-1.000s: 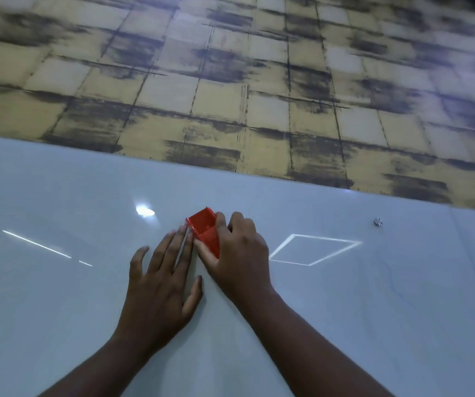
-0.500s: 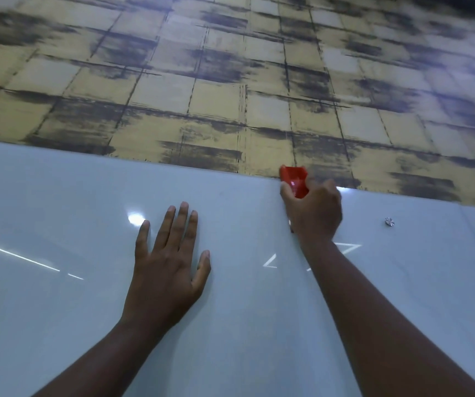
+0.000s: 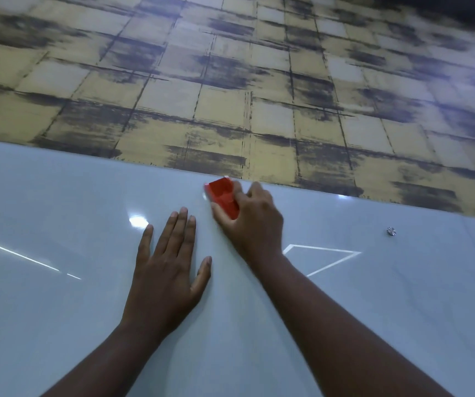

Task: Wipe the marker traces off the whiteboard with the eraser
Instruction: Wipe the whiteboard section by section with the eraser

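A glossy white whiteboard [image 3: 58, 325] fills the lower half of the view. My right hand [image 3: 254, 222] grips a red eraser [image 3: 223, 196] and presses it against the board just under its top edge. My left hand [image 3: 167, 267] lies flat on the board with straight, spread fingers, below and left of the eraser. I see no marker traces on the board; the bright lines and the bright spot [image 3: 138, 221] on it are light reflections.
Above the board's top edge is a wall [image 3: 230, 81] with a yellow and dark checkered pattern. A small round metal fastener [image 3: 391, 231] sits on the board at the right. A vertical seam runs down the board at the far right.
My right hand carried the eraser up and right to the top edge, then back left along it. The left hand has stayed flat on the board.
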{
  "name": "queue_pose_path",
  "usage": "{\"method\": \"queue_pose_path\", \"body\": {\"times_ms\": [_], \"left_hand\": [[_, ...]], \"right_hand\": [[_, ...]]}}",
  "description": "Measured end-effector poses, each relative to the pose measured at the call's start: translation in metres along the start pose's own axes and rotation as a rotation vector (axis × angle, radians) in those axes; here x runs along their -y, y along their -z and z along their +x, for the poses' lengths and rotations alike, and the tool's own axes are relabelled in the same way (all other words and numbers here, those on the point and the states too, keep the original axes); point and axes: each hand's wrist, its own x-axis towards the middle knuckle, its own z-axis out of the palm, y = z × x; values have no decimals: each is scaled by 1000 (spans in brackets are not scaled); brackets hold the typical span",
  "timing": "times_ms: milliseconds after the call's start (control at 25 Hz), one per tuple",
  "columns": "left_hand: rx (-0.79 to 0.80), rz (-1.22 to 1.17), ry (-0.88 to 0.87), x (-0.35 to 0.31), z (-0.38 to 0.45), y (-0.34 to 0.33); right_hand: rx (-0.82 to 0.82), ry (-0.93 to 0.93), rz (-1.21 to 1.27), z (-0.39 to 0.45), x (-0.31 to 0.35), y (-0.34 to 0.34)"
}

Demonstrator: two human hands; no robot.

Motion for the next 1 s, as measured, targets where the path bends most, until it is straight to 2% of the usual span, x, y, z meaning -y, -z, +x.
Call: {"method": "queue_pose_path", "body": {"times_ms": [200, 320, 440, 520, 680, 760, 880, 1000], "left_hand": [[-9, -31, -4, 2, -2, 1], [-38, -34, -35, 0, -2, 5], [-91, -60, -3, -15, -8, 10], [-105, -89, 6, -48, -17, 9], [-8, -82, -87, -118, -34, -3], [32, -52, -81, -126, -38, -7], [39, -31, -71, -124, -41, -6], [30, -38, -68, -126, -43, -2]], "right_hand": [[-163, -398, -155, -4, -137, 47], [-177, -509, -224, -21, -185, 75], [-147, -500, -233, -37, -188, 77], [-141, -476, -182, -50, -168, 73], [-44, -172, -93, -92, -108, 66], [-2, -54, -71, -113, -96, 72], [15, 50, -86, -127, -113, 84], [-15, -62, -145, -123, -157, 95]]}}
